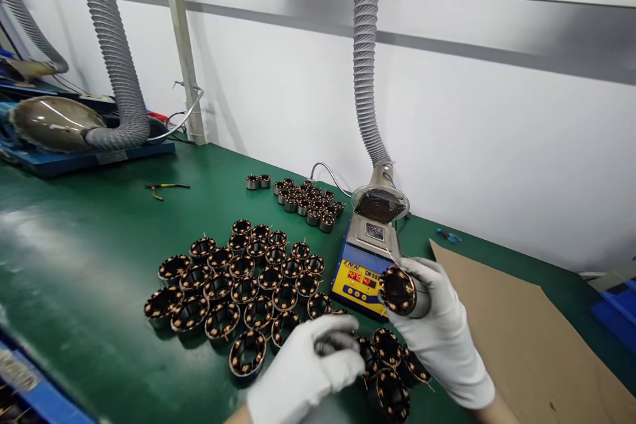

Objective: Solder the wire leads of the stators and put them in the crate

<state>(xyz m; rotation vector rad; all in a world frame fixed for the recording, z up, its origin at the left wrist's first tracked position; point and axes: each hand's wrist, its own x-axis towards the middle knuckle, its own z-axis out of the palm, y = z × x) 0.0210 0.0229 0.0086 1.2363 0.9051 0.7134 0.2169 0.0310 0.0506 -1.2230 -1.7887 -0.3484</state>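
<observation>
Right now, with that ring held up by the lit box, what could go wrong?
If the right hand slips, the held ring might fall onto the lower rings. That hand also looks close to the box; if the box is hot, which I can't tell, a burn is possible. The left hand could knock the packed rings beside it.

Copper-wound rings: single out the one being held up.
It's the ring in the gloved right hand, raised by the blue-and-yellow unit; the clustered rings beside the left hand stand on the green table.
</observation>
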